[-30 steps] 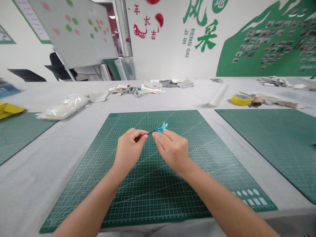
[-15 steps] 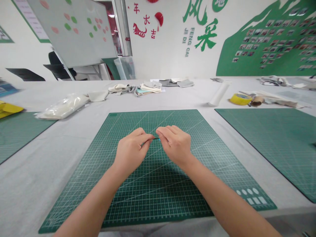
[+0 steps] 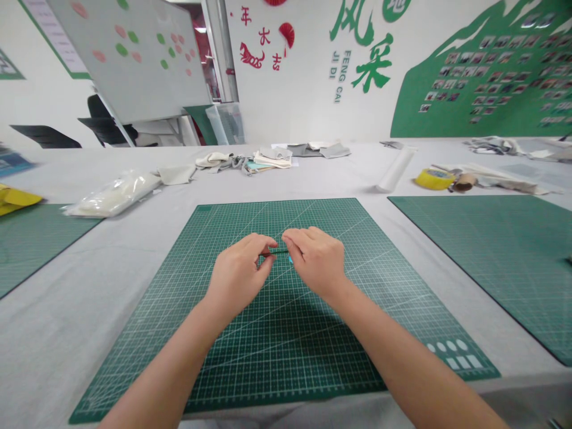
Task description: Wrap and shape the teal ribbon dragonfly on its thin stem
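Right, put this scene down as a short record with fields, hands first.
left hand: thumb and forefinger slightly parted at one end of the thin dark stick; grip unclear
right hand: fingers closed around the other end
thin dark stick: spans the gap between the hands
blue piece: mostly hidden by the right hand
under the hands: green cutting mat with a pale grid
left, beyond the mat: clear plastic bag
right, beyond the mat: yellow tape roll

Blue piece (image 3: 291, 260) partly behind right hand (image 3: 318, 256); ends of stem (image 3: 280, 251) hidden.
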The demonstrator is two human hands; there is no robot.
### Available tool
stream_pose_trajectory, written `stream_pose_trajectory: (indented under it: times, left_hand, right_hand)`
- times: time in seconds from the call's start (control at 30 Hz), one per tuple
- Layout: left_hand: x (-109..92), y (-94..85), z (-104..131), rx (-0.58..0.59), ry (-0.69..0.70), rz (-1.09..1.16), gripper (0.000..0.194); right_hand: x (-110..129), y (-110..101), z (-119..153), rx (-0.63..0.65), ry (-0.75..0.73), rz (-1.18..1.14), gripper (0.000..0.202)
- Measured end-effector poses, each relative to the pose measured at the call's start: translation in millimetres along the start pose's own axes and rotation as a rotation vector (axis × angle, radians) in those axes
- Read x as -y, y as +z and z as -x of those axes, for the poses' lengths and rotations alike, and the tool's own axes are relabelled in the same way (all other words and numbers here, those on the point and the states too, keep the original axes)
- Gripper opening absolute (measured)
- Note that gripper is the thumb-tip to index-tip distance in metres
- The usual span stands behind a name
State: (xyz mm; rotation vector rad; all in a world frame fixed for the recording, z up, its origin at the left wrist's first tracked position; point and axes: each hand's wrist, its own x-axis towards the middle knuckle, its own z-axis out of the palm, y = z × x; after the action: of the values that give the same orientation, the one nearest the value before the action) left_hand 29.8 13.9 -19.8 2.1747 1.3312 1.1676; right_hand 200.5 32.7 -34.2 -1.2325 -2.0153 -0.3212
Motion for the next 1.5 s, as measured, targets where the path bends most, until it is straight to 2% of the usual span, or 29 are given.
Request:
stream_pose_trajectory:
  times: [0.23, 0.4, 0.5, 0.73, 0.93, 1.27, 1.4, 1.5]
  left_hand:
    - [-1, 2.3, 2, 0.032, 0.092, -0.183, 0.011]
    - [-1, 4.9, 3, -0.005, 0.104, -0.164, 0.012]
    - [1, 3.8, 3, 0.016, 0.101, -0.147, 0.016]
    - [5, -6.0, -2, 0.102, 0.170, -0.196, 0.018]
    - [4, -9.3, -4, 0.175, 0.233, -0.208, 0.016]
    - [0, -9.3, -3, 0.247, 0.211, -0.038, 0.011]
    - [-3, -8.8, -3, 0.234, 0.208, -0.002, 0.010]
    - [-5, -9.9, -2, 0.171, 0.203, 0.013, 0.010]
  right_hand:
    - [1, 0, 0, -0.002, 0.007, -0.017, 0.022]
    - [4, 2, 3, -0.005, 0.013, -0.046, 0.022]
    - [5, 2, 3, 0.012, 0.034, -0.093, 0.024]
    - [-13, -9, -10, 0.150, 0.118, -0.415, 0.015]
    - [-33, -6, -16, 0.191, 0.232, -0.598, 0.012]
    - [-36, 4, -17, 0.356, 0.460, -0.915, 0.015]
    - [-37, 8, -15, 0.389, 0.528, -1.057, 0.012]
    - [-36, 14, -12, 0.442, 0.591, -1.182, 0.012]
